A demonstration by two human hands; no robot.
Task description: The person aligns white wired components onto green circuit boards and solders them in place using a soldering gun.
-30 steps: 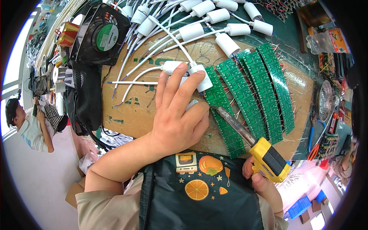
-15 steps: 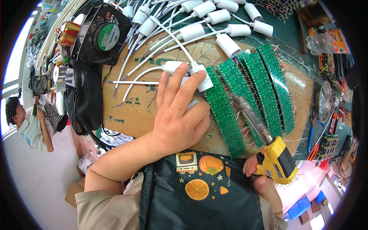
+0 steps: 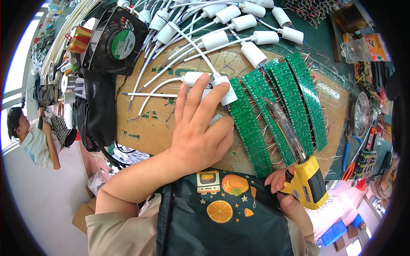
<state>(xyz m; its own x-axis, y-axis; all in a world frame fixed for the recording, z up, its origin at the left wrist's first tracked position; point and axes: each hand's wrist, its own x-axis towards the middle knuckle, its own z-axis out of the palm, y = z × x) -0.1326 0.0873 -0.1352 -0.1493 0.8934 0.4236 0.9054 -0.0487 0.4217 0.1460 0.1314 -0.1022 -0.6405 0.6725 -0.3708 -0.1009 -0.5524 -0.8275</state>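
Note:
My left hand (image 3: 194, 141) reaches over the cardboard, its fingertips bent down onto white cylindrical housings with cables. One housing (image 3: 229, 96) lies under the fingers at the edge of the nearest green circuit board strip (image 3: 250, 128); another housing (image 3: 192, 77) shows beside the fingertips. A greyish-white piece peeks out between the bent fingers, mostly hidden. In my right hand (image 3: 278, 181) is a yellow-and-black pistol-grip soldering iron (image 3: 308, 181), fingers wrapped round its handle. Its long, darkened metal shaft points away from me above the second strip (image 3: 267, 106), apart from my left hand.
More white housings (image 3: 228, 14) with cables pile up at the back. Further green strips (image 3: 305, 96) with thin wires lie at the right. A black fan (image 3: 100, 53) and mesh bag (image 3: 95, 106) stand left. Pliers (image 3: 351, 160) and a metal dish (image 3: 362, 114) lie far right. Another person (image 3: 36, 141) sits at left.
The soldering iron has tilted slightly, its tip shifting a little to the right and farther away, while its handle has dropped slightly toward me. My left hand keeps its place on the housings.

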